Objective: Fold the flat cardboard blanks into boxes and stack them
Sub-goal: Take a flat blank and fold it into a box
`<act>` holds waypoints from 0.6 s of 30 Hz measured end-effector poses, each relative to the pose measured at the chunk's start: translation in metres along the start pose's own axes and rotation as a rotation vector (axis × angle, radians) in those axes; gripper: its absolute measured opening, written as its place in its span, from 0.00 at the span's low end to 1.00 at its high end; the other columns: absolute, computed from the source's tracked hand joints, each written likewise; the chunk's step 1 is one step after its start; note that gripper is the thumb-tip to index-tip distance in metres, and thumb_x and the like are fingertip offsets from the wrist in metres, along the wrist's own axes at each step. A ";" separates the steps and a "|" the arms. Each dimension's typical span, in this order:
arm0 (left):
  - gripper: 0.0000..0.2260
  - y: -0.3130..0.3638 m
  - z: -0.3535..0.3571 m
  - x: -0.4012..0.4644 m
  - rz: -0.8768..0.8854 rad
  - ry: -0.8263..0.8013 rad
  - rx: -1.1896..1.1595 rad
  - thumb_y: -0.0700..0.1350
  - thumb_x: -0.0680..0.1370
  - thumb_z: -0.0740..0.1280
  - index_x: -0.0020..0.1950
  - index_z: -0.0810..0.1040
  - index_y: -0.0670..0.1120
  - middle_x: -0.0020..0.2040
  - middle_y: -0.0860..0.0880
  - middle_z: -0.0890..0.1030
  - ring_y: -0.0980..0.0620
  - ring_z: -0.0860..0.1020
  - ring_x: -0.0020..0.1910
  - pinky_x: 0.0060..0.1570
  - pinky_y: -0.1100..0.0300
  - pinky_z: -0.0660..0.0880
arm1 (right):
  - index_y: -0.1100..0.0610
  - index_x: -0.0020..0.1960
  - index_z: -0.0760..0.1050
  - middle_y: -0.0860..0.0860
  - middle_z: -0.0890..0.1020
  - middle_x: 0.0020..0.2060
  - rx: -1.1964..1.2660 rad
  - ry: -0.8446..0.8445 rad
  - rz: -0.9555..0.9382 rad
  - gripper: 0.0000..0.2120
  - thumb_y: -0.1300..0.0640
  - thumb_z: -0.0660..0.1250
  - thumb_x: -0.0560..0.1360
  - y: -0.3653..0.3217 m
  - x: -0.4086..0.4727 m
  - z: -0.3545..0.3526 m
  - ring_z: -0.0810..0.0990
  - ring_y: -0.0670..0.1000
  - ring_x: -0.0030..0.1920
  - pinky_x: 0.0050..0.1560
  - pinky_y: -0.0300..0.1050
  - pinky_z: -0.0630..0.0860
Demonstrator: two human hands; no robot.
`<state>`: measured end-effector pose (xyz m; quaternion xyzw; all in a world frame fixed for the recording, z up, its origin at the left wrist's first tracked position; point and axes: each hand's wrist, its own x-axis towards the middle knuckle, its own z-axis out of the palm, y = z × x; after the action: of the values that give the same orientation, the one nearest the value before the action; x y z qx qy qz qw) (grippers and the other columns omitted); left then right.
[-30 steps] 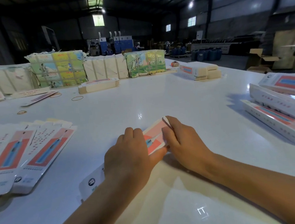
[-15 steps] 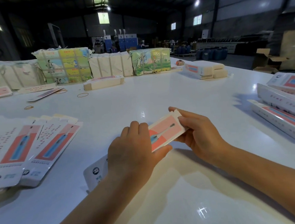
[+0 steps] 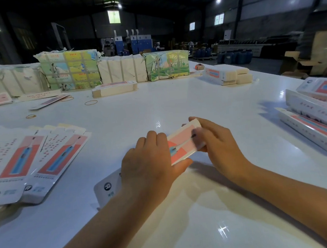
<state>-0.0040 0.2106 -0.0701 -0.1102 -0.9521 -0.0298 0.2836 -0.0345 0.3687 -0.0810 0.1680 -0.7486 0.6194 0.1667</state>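
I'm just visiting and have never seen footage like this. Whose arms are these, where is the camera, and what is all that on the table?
No machine here: a person works with bare hands, and the single picture comes from a wide-angle camera worn on their head, looking forward and down. The left hand grips the middle of a pink-and-white box that is being folded; the right hand holds its far end. They work on a glossy white table. To the left lie fanned flat blanks waiting to be folded. At the right edge sit finished boxes. Further back are taped bundles, another pile of blanks and loose rubber bands.
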 end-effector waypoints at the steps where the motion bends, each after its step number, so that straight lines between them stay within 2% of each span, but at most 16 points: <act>1: 0.37 0.001 0.001 0.000 0.008 -0.007 0.017 0.71 0.63 0.42 0.62 0.65 0.50 0.46 0.55 0.62 0.57 0.65 0.43 0.37 0.66 0.62 | 0.46 0.45 0.76 0.48 0.82 0.42 -0.058 0.003 -0.026 0.13 0.57 0.56 0.81 -0.001 -0.001 0.002 0.81 0.47 0.47 0.47 0.46 0.80; 4: 0.36 0.003 0.000 -0.002 -0.008 -0.019 0.003 0.71 0.65 0.43 0.62 0.66 0.49 0.45 0.55 0.62 0.57 0.65 0.42 0.37 0.65 0.62 | 0.40 0.48 0.70 0.39 0.80 0.38 -0.192 0.024 -0.090 0.13 0.58 0.55 0.81 -0.005 -0.005 0.005 0.79 0.35 0.44 0.39 0.30 0.76; 6: 0.36 0.004 0.000 -0.002 -0.019 -0.036 0.026 0.71 0.65 0.43 0.62 0.65 0.50 0.46 0.55 0.62 0.57 0.64 0.43 0.37 0.65 0.61 | 0.40 0.50 0.69 0.38 0.78 0.40 -0.236 0.021 -0.102 0.12 0.58 0.55 0.81 -0.006 -0.006 0.004 0.78 0.32 0.43 0.36 0.26 0.73; 9: 0.35 0.004 0.002 -0.001 -0.025 -0.062 0.031 0.72 0.65 0.43 0.62 0.62 0.51 0.46 0.56 0.61 0.58 0.64 0.43 0.38 0.66 0.63 | 0.43 0.51 0.71 0.42 0.80 0.39 -0.250 -0.002 -0.129 0.12 0.59 0.55 0.82 -0.007 -0.008 0.000 0.79 0.35 0.43 0.33 0.26 0.72; 11: 0.31 0.004 0.002 -0.003 -0.036 -0.056 -0.011 0.72 0.69 0.51 0.60 0.65 0.50 0.45 0.55 0.62 0.56 0.65 0.43 0.38 0.64 0.65 | 0.52 0.51 0.75 0.49 0.81 0.38 -0.273 -0.024 -0.160 0.10 0.58 0.55 0.81 -0.007 -0.008 0.000 0.78 0.40 0.41 0.31 0.27 0.71; 13: 0.30 0.004 0.002 -0.004 -0.044 -0.052 -0.027 0.71 0.70 0.53 0.60 0.66 0.49 0.45 0.54 0.62 0.55 0.65 0.42 0.37 0.63 0.65 | 0.58 0.51 0.75 0.53 0.81 0.39 -0.292 -0.042 -0.166 0.12 0.56 0.54 0.79 -0.007 -0.008 -0.002 0.78 0.47 0.41 0.33 0.33 0.71; 15: 0.31 0.003 0.003 -0.004 -0.031 -0.056 0.041 0.72 0.69 0.48 0.61 0.64 0.51 0.45 0.55 0.62 0.57 0.64 0.42 0.36 0.65 0.61 | 0.62 0.53 0.73 0.54 0.80 0.40 -0.281 -0.079 -0.134 0.13 0.55 0.54 0.79 -0.006 -0.007 -0.003 0.78 0.51 0.41 0.36 0.35 0.72; 18: 0.36 0.000 0.002 0.000 -0.067 -0.047 0.054 0.72 0.64 0.40 0.61 0.64 0.53 0.49 0.56 0.68 0.58 0.65 0.43 0.36 0.65 0.62 | 0.57 0.57 0.74 0.52 0.82 0.43 -0.207 -0.110 -0.020 0.11 0.54 0.57 0.81 -0.006 -0.004 -0.002 0.79 0.46 0.42 0.37 0.32 0.74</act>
<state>-0.0050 0.2106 -0.0721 -0.0710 -0.9622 -0.0108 0.2628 -0.0282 0.3700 -0.0772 0.1912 -0.8149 0.5268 0.1480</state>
